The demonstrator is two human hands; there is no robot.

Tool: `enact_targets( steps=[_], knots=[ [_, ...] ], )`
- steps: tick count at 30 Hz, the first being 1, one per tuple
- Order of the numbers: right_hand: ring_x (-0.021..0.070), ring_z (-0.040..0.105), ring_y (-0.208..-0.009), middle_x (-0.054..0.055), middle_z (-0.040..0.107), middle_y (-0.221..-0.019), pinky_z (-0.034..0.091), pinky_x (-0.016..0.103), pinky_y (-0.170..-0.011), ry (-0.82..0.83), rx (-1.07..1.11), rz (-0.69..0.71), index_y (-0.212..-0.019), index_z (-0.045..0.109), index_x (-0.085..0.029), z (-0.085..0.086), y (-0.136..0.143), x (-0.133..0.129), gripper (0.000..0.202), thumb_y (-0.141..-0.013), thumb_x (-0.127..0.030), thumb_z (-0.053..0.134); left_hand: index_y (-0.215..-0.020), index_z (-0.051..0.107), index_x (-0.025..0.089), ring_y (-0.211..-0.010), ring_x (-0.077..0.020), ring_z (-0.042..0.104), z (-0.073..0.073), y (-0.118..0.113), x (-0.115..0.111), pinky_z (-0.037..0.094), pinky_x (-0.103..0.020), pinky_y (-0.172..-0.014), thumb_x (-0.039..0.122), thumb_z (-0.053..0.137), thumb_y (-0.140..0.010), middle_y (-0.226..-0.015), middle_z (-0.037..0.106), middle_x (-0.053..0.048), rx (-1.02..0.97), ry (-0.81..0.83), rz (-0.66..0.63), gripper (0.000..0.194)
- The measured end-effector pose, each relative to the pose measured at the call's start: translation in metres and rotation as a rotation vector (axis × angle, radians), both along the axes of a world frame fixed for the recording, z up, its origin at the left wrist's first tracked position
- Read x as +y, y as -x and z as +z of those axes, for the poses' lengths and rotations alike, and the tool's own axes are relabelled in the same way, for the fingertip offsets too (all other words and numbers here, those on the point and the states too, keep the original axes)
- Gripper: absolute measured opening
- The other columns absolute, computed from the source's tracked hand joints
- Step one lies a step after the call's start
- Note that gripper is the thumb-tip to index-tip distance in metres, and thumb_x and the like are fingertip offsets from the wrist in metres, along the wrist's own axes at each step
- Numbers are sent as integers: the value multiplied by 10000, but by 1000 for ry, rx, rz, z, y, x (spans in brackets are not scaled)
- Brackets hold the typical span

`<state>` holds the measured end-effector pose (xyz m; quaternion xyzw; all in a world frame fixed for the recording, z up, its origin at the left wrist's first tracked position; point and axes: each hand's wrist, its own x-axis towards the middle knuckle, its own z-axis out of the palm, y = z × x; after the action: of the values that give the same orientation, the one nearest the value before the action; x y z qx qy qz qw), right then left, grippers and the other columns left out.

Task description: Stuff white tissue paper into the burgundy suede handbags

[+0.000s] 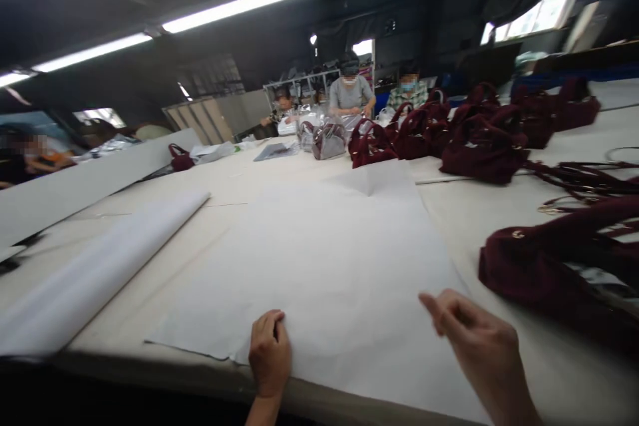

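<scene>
Here paper sheet (324, 266) lies under both hands (270, 353).

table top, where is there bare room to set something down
Bare cream table shows between the rolled white paper and the flat white paper sheet, and beyond the sheet. The right side is crowded with dark red fabric handbags.

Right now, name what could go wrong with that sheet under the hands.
The paper sheet overhangs the table edge near the left hand; a pull might crease or tear it. The right hand is close to the dark red bag, whose straps could snag the sheet.
</scene>
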<state>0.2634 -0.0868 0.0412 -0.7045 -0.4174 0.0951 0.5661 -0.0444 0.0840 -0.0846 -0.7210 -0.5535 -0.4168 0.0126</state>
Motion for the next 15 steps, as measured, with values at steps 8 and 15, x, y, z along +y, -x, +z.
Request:
enact_targets(
  steps=[8, 15],
  knots=[
    [421, 358, -1381, 295, 458, -1437, 285, 687, -1039, 706, -742, -421, -1279, 559, 71, -116, -58, 139, 623, -975, -366, 235, -887, 667, 215, -926, -259, 653, 0, -1, 4, 561, -447, -839, 155, 452, -906, -928, 691, -90, -100, -5, 21, 224],
    [315, 643, -1096, 146, 725, -1093, 462, 484, -992, 286, -669, -56, -888, 711, -191, -103, -43, 139, 391, -931, -251, 326, -879, 680, 213, -931, -253, 660, 8, -3, 2, 569, -470, -855, 140, 440, -893, -934, 692, -91, -190, 65, -5, 251]
  ],
)
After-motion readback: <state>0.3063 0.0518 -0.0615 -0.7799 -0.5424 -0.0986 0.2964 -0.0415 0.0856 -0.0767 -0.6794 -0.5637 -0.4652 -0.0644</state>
